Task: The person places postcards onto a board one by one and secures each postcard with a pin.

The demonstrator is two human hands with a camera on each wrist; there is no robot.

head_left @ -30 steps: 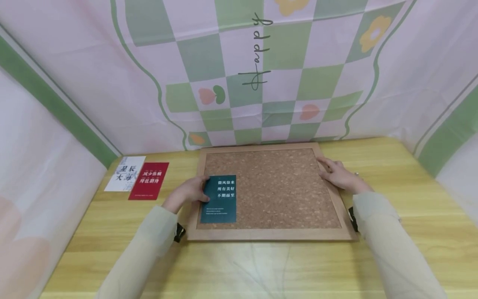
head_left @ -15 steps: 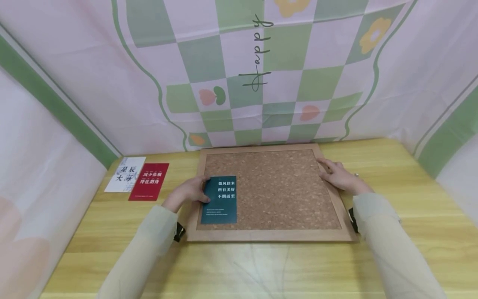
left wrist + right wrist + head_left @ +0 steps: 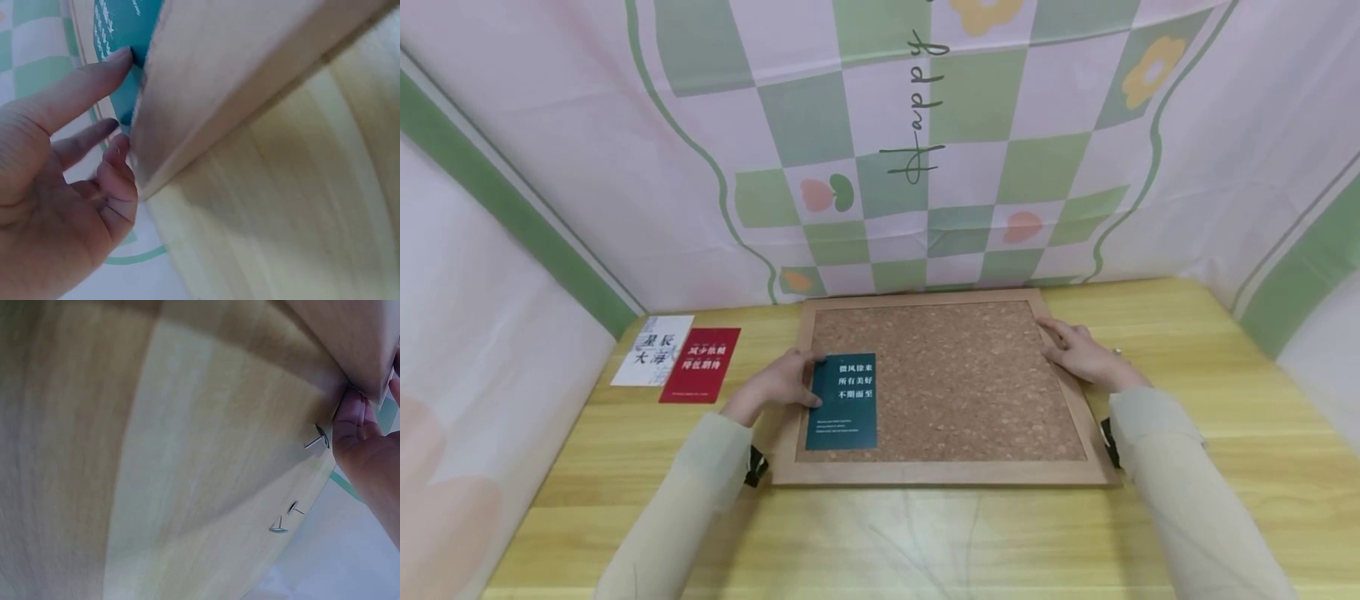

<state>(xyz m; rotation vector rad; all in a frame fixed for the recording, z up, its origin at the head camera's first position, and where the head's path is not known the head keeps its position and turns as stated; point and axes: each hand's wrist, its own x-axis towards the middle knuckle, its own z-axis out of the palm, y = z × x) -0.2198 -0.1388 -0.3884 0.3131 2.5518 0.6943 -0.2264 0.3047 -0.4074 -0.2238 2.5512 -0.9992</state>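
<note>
A cork board (image 3: 970, 383) with a wooden frame lies on the table. On its left part is a teal card (image 3: 850, 417) with white writing. My left hand (image 3: 782, 382) touches this card's left side with the thumb and index finger, while its other fingers bend in beside the frame (image 3: 206, 69) in the left wrist view. At the board's right edge, my right hand (image 3: 1086, 357) grips the frame, with some fingers tucked against the outer side. Several metal pushpins (image 3: 279, 529) lie near the right hand (image 3: 372, 462) in the right wrist view.
A white card (image 3: 643, 367) and a red card (image 3: 692, 383) lie left of the board, the red one partly over the white. Behind the board hangs a checked curtain (image 3: 970, 167), with more cloth at both sides of the table (image 3: 970, 542).
The left wrist and sleeve have shifted very slightly left. The right hand keeps its place at the frame, and the cards and board look almost unchanged.
</note>
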